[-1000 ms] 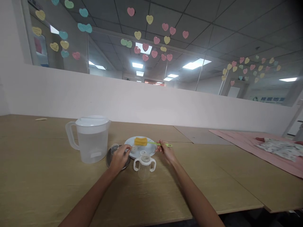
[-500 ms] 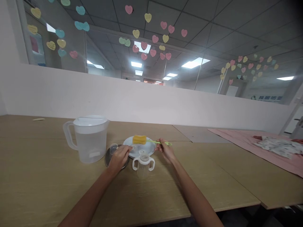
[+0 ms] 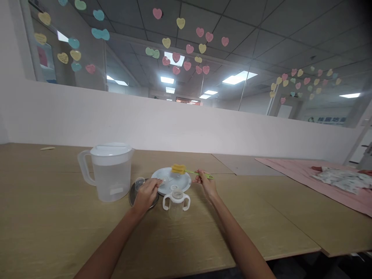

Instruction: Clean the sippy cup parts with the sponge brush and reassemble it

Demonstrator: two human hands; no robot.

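Note:
My right hand (image 3: 207,186) grips the green handle of a bottle brush (image 3: 178,169). Its yellow sponge head hovers over the far part of a white plate (image 3: 187,183). Over the plate's left side, my left hand (image 3: 146,195) pinches a small clear piece (image 3: 164,180); its exact kind is too small to tell. Just in front of the plate stands an open clear baby bottle (image 3: 176,207) with two white side handles. A small white ring-like part lies behind it on the plate. Partly under my left hand is a dark round tray (image 3: 132,195) with a clear cap (image 3: 140,183).
A lidded clear pitcher (image 3: 113,174) with liquid stands left of the tray. A pink cloth (image 3: 279,166) with a patterned white fabric (image 3: 343,180) covers the table's right end. Behind the wooden table (image 3: 52,217) rises a white wall with windows.
The brush has moved a little right and away from the clear piece, with its sponge turned. My left hand has stayed almost in place.

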